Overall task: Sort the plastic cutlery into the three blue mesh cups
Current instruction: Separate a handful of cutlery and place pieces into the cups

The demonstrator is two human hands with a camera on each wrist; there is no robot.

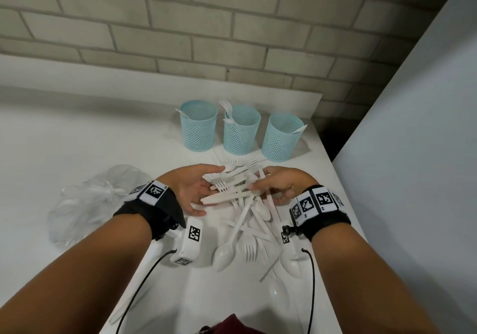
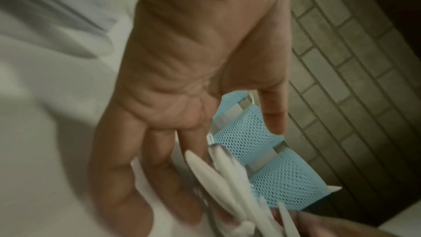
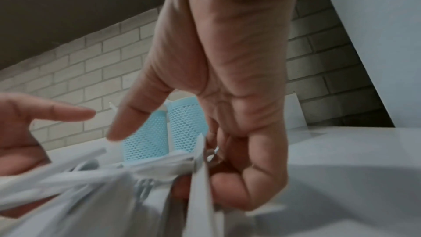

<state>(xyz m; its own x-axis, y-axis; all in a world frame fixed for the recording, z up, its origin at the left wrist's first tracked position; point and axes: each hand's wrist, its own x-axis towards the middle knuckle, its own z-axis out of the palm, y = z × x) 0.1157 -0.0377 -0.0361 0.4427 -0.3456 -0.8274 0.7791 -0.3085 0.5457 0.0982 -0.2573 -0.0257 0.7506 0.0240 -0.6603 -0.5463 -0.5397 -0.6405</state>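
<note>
Three blue mesh cups stand in a row at the back: the left cup (image 1: 198,127) shows one white tip, the middle cup (image 1: 241,132) holds forks, and the right cup (image 1: 282,139) holds one white piece. A pile of white plastic cutlery (image 1: 242,220) lies in front of them. My left hand (image 1: 206,191) is open with its palm turned inward, and several pieces rest across its straight fingers (image 2: 159,150). My right hand (image 1: 265,191) reaches into the pile from the right. Its fingers (image 3: 246,177) curl round a few cutlery pieces (image 3: 200,172), thumb stretched out.
A crumpled clear plastic bag (image 1: 90,204) lies to the left of my left wrist. The white table (image 1: 77,132) ends close on the right, beside a pale wall panel (image 1: 426,127). A brick wall (image 1: 206,37) runs behind the cups. Dark red cloth (image 1: 232,324) shows at the near edge.
</note>
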